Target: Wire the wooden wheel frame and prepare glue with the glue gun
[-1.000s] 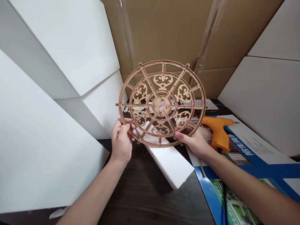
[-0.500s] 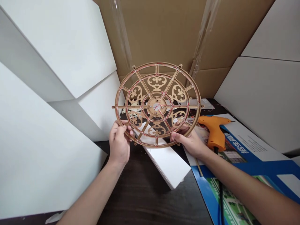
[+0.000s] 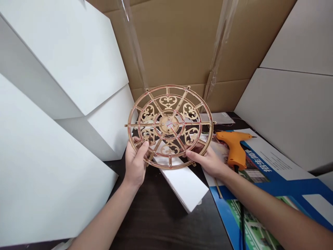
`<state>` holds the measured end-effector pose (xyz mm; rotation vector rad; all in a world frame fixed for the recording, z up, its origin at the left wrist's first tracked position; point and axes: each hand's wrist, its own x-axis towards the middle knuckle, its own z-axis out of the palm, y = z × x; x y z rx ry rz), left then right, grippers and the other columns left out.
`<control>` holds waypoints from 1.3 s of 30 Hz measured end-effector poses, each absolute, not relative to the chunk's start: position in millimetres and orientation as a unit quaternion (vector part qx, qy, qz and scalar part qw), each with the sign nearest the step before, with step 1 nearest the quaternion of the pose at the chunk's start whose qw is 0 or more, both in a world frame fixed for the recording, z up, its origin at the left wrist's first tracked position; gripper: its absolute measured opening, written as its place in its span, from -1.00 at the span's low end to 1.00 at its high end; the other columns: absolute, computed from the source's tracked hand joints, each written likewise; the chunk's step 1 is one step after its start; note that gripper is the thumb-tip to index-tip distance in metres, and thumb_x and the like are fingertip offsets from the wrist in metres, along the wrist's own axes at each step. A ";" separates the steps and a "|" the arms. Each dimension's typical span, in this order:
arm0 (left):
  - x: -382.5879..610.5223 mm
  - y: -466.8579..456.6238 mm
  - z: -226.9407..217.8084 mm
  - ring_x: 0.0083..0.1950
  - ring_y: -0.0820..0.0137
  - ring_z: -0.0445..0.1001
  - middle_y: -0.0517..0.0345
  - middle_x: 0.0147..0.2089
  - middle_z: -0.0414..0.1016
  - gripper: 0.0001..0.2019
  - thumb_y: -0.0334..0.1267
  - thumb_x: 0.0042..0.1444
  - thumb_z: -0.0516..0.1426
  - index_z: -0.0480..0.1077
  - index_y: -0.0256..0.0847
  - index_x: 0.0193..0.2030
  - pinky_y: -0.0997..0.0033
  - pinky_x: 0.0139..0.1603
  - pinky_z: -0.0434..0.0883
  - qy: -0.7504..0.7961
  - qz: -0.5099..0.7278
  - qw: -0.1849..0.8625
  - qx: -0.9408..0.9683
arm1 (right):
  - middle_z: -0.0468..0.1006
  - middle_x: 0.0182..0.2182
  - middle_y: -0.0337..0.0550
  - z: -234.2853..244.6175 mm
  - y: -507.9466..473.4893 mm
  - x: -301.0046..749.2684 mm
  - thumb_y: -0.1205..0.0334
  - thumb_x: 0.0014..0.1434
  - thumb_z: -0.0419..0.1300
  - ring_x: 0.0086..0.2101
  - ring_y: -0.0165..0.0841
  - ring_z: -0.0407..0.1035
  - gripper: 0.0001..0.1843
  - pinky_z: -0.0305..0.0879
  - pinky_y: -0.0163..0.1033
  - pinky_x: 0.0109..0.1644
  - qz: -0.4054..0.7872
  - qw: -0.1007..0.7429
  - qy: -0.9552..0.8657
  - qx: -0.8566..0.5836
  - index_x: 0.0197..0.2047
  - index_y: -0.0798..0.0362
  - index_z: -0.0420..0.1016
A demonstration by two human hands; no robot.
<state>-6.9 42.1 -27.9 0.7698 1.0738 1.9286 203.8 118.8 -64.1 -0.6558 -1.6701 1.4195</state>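
Between my hands is a round gold openwork frame [image 3: 170, 166], with spokes, rings and scroll ornaments and reddish, shiny lines along its ribs. It is held up above the table, tilted back. My left hand [image 3: 135, 161] grips the lower left rim, thumb on the near face. The lower right rim sits in my right hand [image 3: 209, 160], with the thumb in front and the other fingers partly hidden behind. Beneath the frame lies a long white box [image 3: 186, 187]. An orange glue gun [image 3: 235, 146] with a black cable rests right of my right hand.
White boxes or panels [image 3: 65, 52] rise at the left, and more white panels [image 3: 286, 114] stand at the right. Brown cardboard [image 3: 174, 41] closes off the back. A blue printed sheet [image 3: 286, 187] and a thin stick [image 3: 218, 188] lie on the dark table [image 3: 153, 218].
The gold frame has come down slightly and tilted farther back, flatter to my view. My left thumb has moved up onto its face. Both hands keep their hold.
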 end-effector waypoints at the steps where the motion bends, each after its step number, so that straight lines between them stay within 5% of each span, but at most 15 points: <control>1: -5.7 41.7 -26.4 -0.27 0.36 0.57 0.10 -0.19 0.58 -0.50 -0.18 -0.09 0.45 0.33 -0.23 -0.09 0.50 -0.43 0.50 0.423 0.757 0.394 0.304 | 0.64 -0.18 -0.05 -62.2 117.4 203.7 -0.06 0.19 0.35 -0.17 -0.25 0.51 -0.66 0.47 -0.10 -0.01 0.564 0.407 -0.670 -0.259 -0.14 0.03 0.58; 5: -3.0 39.9 -25.2 -0.19 0.29 0.62 0.00 -0.10 0.62 -0.47 -0.22 -0.13 0.48 0.43 -0.25 -0.02 0.54 -0.48 0.48 0.419 0.734 0.449 0.288 | 0.64 -0.17 -0.05 -58.0 113.8 202.8 -0.09 0.21 0.33 -0.20 -0.25 0.53 -0.65 0.52 -0.13 -0.08 0.570 0.390 -0.677 -0.254 -0.11 0.01 0.59; 9: -2.9 37.1 -27.3 -0.12 0.37 0.61 0.10 -0.07 0.63 -0.61 -0.28 -0.02 0.43 0.49 -0.17 -0.05 0.51 -0.23 0.56 0.366 0.733 0.485 0.308 | 0.63 -0.21 -0.11 -56.2 114.1 202.7 -0.04 0.22 0.33 -0.23 -0.30 0.51 -0.69 0.52 -0.15 -0.10 0.572 0.387 -0.687 -0.225 -0.10 -0.01 0.58; 13: -2.9 31.4 -22.3 0.09 0.11 0.57 -0.03 -0.02 0.62 -0.62 -0.18 0.01 0.35 0.51 -0.16 0.00 0.20 -0.02 0.59 0.324 0.707 0.532 0.336 | 0.61 -0.27 -0.11 -57.6 115.1 203.6 -0.10 0.23 0.30 -0.33 -0.33 0.46 -0.67 0.48 -0.22 -0.26 0.585 0.364 -0.688 -0.225 -0.15 0.00 0.60; 17: -3.1 29.3 -17.9 0.08 0.00 0.58 -0.05 -0.12 0.62 -0.56 -0.18 -0.01 0.32 0.48 -0.16 0.05 0.00 0.00 0.58 0.336 0.688 0.548 0.338 | 0.58 -0.31 -0.09 -62.4 114.9 201.4 -0.21 0.15 0.33 -0.37 -0.33 0.42 -0.56 0.42 -0.24 -0.34 0.609 0.347 -0.669 -0.248 -0.20 0.03 0.59; 23: -2.2 35.0 -23.7 0.00 0.18 0.61 -0.03 0.04 0.61 -0.55 -0.26 -0.01 0.37 0.43 -0.18 0.04 0.25 -0.12 0.61 0.356 0.709 0.548 0.265 | 0.49 -0.20 -0.18 -61.5 126.5 196.6 -0.21 0.09 0.35 -0.34 -0.39 0.37 -0.47 0.33 -0.32 -0.36 0.624 0.548 -0.459 -0.315 -0.04 -0.05 0.39; 29: 1.7 32.1 -24.4 0.03 0.16 0.61 -0.07 0.09 0.60 -0.60 -0.22 0.02 0.39 0.49 -0.22 0.00 0.22 -0.05 0.61 0.361 0.704 0.542 0.284 | 0.40 -0.20 -0.14 -28.2 135.0 202.5 0.00 0.18 0.28 -0.24 -0.34 0.36 -0.67 0.33 -0.23 -0.21 0.408 0.659 -0.497 -0.392 -0.13 -0.03 0.31; 34: 11.1 25.0 -25.7 0.06 0.03 0.60 -0.11 0.02 0.62 -0.69 -0.19 0.11 0.34 0.56 -0.19 0.00 0.04 0.02 0.60 0.326 0.694 0.535 0.354 | 0.45 -0.28 -0.15 7.7 105.5 197.0 0.26 0.23 0.22 -0.24 -0.30 0.30 -0.91 0.29 -0.14 -0.11 0.182 0.558 -0.749 -0.307 -0.21 -0.02 0.37; 39: 20.6 18.5 -28.0 0.16 0.06 0.54 -0.08 0.02 0.62 -0.75 -0.25 0.24 0.26 0.59 -0.15 0.05 0.11 0.13 0.55 0.296 0.683 0.530 0.407 | 0.52 -0.25 -0.15 15.2 85.8 187.8 0.34 0.24 0.23 -0.16 -0.28 0.30 -0.85 0.31 -0.16 -0.10 0.099 0.488 -0.833 -0.241 -0.14 0.00 0.34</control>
